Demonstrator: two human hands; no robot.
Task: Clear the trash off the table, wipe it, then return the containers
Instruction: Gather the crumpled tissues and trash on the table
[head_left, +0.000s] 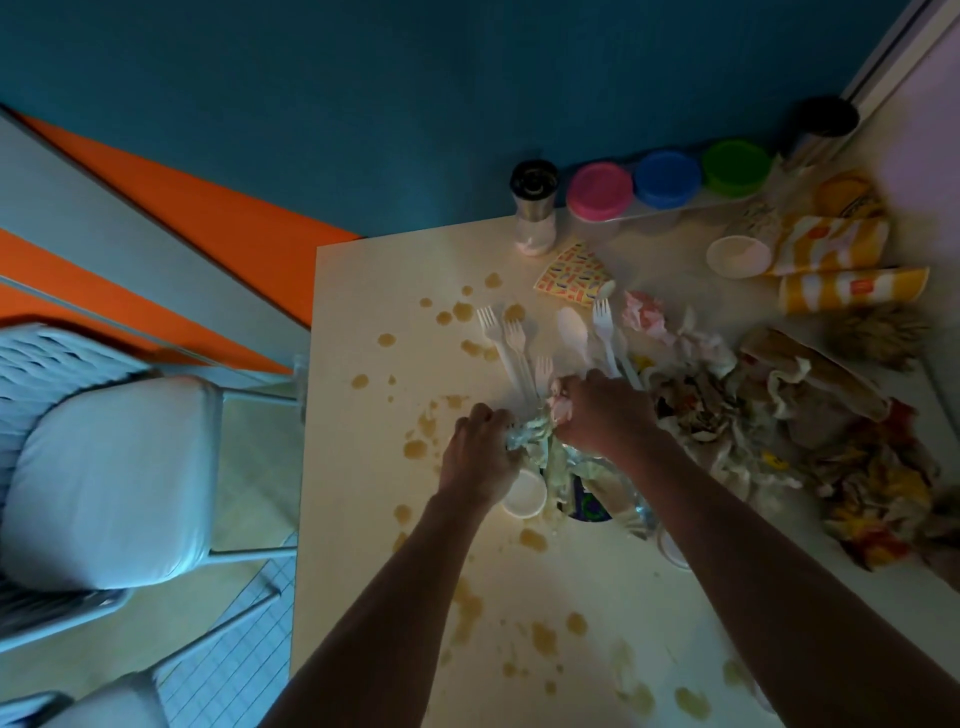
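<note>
The step in hand looks like gathering loose trash into one bundle near the middle of the desk (363, 291), and doing it well means bunching the soft pieces tightly before lifting, so nothing drops back into the brown spills (415, 448) that dot the surface, and sweeping the plastic forks (511, 343) and spoon (572, 330) in with the same load rather than leaving them behind. The left hand (480, 457) has its fingers (475, 418) curled down onto a crumpled pale wrapper (530, 434), gripping it from the left; the right hand (605, 410) is likewise clenched, its fingers pinching a small pinkish wad (560, 402) and the other end of the same crumple, just below the fork handles. A small white cup (524, 492) sits just under the left wrist, close enough to be knocked. The larger heap of crumpled paper bags and wrappers (779, 415) lies along the right edge of the desk, with striped paper cups (852, 288) tipped over toward the far right corner. The containers to be returned, lidded tubs in pink (599, 188), blue (667, 176) and green (736, 165), stand in a row along the far edge beside a metal-based shaker (534, 208), well apart from the hands. Wiping is not yet begun.
</note>
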